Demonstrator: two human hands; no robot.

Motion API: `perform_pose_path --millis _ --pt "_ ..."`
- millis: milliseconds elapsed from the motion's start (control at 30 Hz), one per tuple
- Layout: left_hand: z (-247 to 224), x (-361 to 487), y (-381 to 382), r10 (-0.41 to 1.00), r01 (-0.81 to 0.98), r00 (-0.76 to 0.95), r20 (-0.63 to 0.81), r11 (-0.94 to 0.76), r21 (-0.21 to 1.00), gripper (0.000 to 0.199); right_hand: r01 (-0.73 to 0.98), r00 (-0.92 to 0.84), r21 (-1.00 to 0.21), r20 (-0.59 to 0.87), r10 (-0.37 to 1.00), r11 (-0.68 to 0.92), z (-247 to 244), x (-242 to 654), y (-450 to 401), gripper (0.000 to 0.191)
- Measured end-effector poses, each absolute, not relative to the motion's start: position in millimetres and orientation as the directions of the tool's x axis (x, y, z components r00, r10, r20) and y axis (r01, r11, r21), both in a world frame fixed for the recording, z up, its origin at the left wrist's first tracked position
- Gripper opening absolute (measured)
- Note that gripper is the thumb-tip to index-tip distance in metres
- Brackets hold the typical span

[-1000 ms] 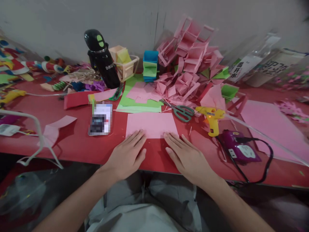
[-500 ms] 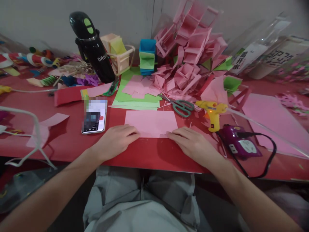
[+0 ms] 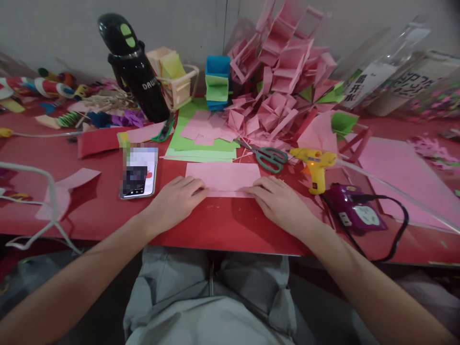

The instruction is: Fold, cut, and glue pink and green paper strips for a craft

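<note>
A pink sheet of paper lies flat on the red table in front of me, with a narrow strip along its near edge turned up in a fold. At its near left corner my left hand pinches the folded edge between thumb and fingers. My right hand grips the same edge at the near right corner. Both thumbs are at the fold, and the fingertips partly cover the paper's corners. Just beyond the sheet lie grey-green handled scissors and green paper sheets.
A phone lies left of the paper. On the right are a yellow glue gun and a purple power socket with a black cable. A black bottle and piled pink paper pieces stand behind.
The near edge of the pink paper has been folded upward, so the sheet looks shorter. Both hands have moved slightly away from me with that edge.
</note>
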State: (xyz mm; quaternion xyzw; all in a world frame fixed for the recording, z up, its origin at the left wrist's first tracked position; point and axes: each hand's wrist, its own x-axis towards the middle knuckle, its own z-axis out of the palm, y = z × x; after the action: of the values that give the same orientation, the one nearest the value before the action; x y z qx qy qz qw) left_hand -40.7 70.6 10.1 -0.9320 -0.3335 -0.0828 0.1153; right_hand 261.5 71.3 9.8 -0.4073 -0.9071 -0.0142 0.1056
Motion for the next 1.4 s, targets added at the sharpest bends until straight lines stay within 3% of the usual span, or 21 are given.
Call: perform_pose_path --millis 167,300,467,700,1167,1400 --pt "16.3 -27.0 57.3 0.63 0.656 0.754 0.187 -0.739 -0.155 0.031 0.748 -0.644 -0.007 0.233 0.728 0.664 6.9 258.1 63.3 0.044" --pt "16.1 -5.3 35.3 0.774 0.781 0.625 0.102 -0.617 -0.101 0.043 0.796 -0.593 0.024 0.229 0.772 0.604 5.2 242.8 49.8 0.047" --pt "6.5 16.1 13.4 0.847 0.853 0.52 0.115 -0.522 -0.015 0.05 0.86 -0.484 -0.075 0.195 0.853 0.505 5.1 208.7 25.6 0.046" --pt "-0.4 8.7 7.5 0.865 0.858 0.485 0.127 -0.498 0.121 0.061 0.857 -0.471 -0.171 0.121 0.874 0.485 3.6 200.5 11.2 0.053" --pt "4.3 -13.3 3.0 0.904 0.901 0.415 0.107 -0.424 0.087 0.054 0.859 -0.47 -0.133 0.174 0.865 0.494 -1.1 246.4 11.7 0.053" --pt "14.5 -19.1 19.1 0.857 0.86 0.492 0.156 -0.506 0.063 0.04 0.832 -0.518 -0.098 0.216 0.828 0.546 6.4 265.7 30.6 0.039"
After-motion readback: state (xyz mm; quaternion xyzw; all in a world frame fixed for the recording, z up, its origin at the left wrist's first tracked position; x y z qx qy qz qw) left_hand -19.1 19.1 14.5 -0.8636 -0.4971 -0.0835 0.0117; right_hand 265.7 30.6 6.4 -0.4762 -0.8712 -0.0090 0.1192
